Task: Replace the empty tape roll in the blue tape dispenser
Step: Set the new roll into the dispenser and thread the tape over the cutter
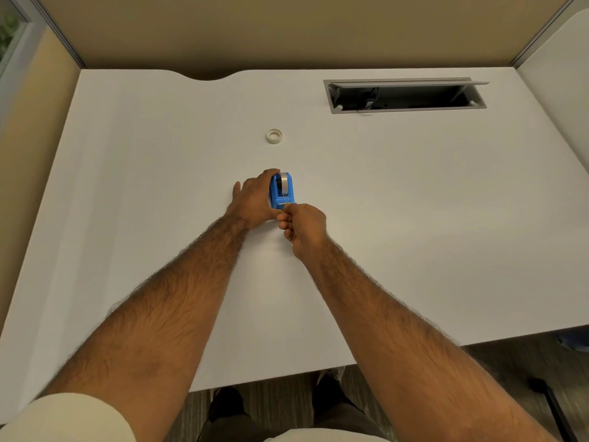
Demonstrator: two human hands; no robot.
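Dispenser (pixel 281 190) mid-desk (pixel 159 186), long axis running away from body; left hand (pixel 255 199) clasps its side, right hand (pixel 301 226) pinches near end; loose tape roll (pixel 274 136) lies well beyond, nearer left hand

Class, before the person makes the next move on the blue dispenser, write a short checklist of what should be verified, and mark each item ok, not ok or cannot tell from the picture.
1. Dispenser steadied: ok, the left hand grips its left side on the desk.
2. Right hand at the cutter end: ok, its fingers pinch at the near tip.
3. A roll sits in the dispenser: ok, a grey band shows on top; whether it is empty or full, cannot tell.
4. Loose roll: ok, lying flat beyond the dispenser; whether it is empty or full, cannot tell.
5. Tape end held between the fingers: cannot tell.
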